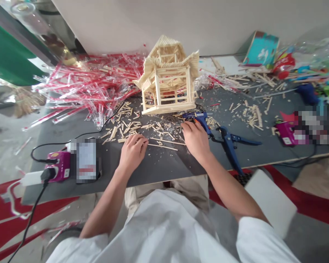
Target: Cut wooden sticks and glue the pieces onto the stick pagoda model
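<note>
While both hands rest low over the dark table (164, 166), the left hand (133, 153) has its fingers bent and bunched close together, right by the ends of two longer sticks (163, 147), though I can't tell if it's actually pinching one. The right hand (195, 140) has its fingers curled and side by side too, tips just next to the blue glue gun (203, 120); can't say if they're touching it or gripping anything. Both are palm down, left forearm slanting up from the lower left of the frame, right one from the lower right, elbows out wide. As for counts: one little stick house (168, 64), standing upright at top centre; one glue gun, one pair of blue cutters (230, 149) right of centre, one phone (86, 160) left of centre with blurred edges, and two purple power blocks, one at left (60, 160), one at far right (286, 133). Way too many stick scraps (130, 126) in the middle to count, same with the red-and-clear wrappers (95, 84) heaped upper left.
</note>
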